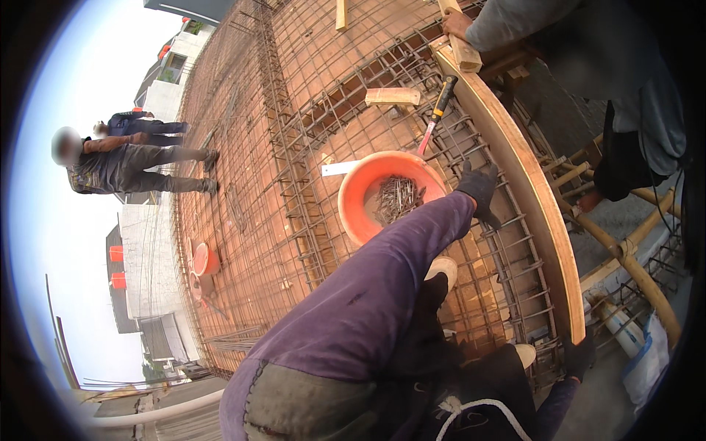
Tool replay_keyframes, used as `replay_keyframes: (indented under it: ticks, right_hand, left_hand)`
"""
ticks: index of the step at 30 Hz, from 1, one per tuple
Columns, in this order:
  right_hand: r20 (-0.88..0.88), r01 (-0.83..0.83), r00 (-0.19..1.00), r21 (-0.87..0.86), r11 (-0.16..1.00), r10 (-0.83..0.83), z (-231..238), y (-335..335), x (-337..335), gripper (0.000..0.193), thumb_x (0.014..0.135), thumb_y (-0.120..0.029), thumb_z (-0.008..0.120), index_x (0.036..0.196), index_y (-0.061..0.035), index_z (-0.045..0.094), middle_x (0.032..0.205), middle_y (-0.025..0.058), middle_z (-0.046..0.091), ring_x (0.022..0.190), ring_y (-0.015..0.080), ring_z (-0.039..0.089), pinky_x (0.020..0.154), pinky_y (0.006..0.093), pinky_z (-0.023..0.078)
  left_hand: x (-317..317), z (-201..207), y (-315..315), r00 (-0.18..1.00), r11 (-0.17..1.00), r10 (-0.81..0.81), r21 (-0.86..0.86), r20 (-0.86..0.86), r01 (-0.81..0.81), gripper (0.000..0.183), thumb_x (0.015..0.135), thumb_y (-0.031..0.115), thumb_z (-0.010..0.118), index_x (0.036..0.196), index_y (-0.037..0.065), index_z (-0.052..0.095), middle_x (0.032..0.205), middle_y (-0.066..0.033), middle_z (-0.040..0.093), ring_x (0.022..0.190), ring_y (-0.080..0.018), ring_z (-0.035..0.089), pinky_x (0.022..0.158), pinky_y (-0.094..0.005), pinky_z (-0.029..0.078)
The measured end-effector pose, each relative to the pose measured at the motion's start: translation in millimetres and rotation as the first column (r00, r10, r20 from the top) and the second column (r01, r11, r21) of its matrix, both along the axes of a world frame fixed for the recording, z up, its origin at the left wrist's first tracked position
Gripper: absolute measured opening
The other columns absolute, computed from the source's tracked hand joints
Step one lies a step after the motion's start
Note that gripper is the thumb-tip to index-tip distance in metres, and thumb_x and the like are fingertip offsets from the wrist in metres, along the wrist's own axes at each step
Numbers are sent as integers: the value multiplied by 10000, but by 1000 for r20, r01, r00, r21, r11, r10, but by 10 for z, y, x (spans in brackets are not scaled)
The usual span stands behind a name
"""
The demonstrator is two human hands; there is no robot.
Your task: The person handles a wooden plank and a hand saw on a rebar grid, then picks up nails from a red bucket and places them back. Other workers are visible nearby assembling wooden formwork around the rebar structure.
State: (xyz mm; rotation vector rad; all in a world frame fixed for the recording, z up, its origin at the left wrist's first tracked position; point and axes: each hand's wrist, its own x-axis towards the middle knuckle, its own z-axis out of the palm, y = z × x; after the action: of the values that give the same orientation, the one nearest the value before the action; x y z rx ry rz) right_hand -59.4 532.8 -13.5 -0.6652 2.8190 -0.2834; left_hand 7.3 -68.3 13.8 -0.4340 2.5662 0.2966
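My left hand (479,189), in a dark glove, reaches over the rebar grid with its fingers spread and nothing held. Beside it stands an orange bucket (354,192) with a heap of nails (398,197) inside. A tool with a black and yellow grip and red shaft (439,106) leans at the bucket's rim; its head is hidden. A long wooden board (533,169) stands on edge along the rebar. At the board's near end my right hand (578,357), also dark-gloved, is closed on it, its fingers partly hidden.
At the upper right a co-worker's hand (457,25) holds a wood piece (463,55) against the board's far end. Bamboo poles (640,275) cross beyond the edge. A short wood block (393,96) lies on the rebar mesh (243,147). Two people (136,163) stand at the left.
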Motion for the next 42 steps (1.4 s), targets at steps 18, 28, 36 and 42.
replay_keyframes:
  ticks: [18, 28, 36, 42]
  right_hand:
    - [-21, 25, 999, -40, 999, -26, 38, -45, 21, 714, 804, -462, 900, 1348, -70, 655, 1112, 216, 773, 1028, 428, 751, 866, 532, 572]
    - [134, 83, 987, 47, 995, -88, 293, -252, -12, 631, 774, -412, 906, 1293, -126, 687, 1044, 196, 778, 985, 449, 744, 839, 540, 568]
    - [126, 81, 989, -71, 994, -72, 388, -319, 21, 628, 761, -428, 884, 1280, -126, 699, 1053, 190, 773, 989, 436, 738, 843, 534, 566]
    - [87, 88, 993, -27, 996, -86, 481, -418, 25, 612, 756, -445, 896, 1247, -120, 730, 1047, 170, 775, 988, 407, 747, 859, 519, 572]
  left_hand:
    - [19, 16, -12, 998, 999, 14, 31, -57, -13, 1605, 523, 835, 919, 1613, -127, 240, 1364, -261, 696, 1319, -438, 640, 1271, -687, 196]
    - [29, 34, 11, 998, 1000, 1, 18, -63, 0, 1580, 538, 834, 915, 1600, -124, 243, 1321, -271, 707, 1302, -451, 642, 1269, -684, 205]
    - [-18, 154, 18, 1000, 999, 2, 36, 17, -3, 1539, 555, 826, 915, 1580, -106, 244, 1319, -278, 709, 1306, -449, 650, 1271, -676, 217]
    - [2, 140, 45, 999, 1000, -9, 18, -37, 10, 1569, 580, 818, 911, 1607, -121, 186, 1307, -339, 689, 1312, -475, 643, 1288, -684, 182]
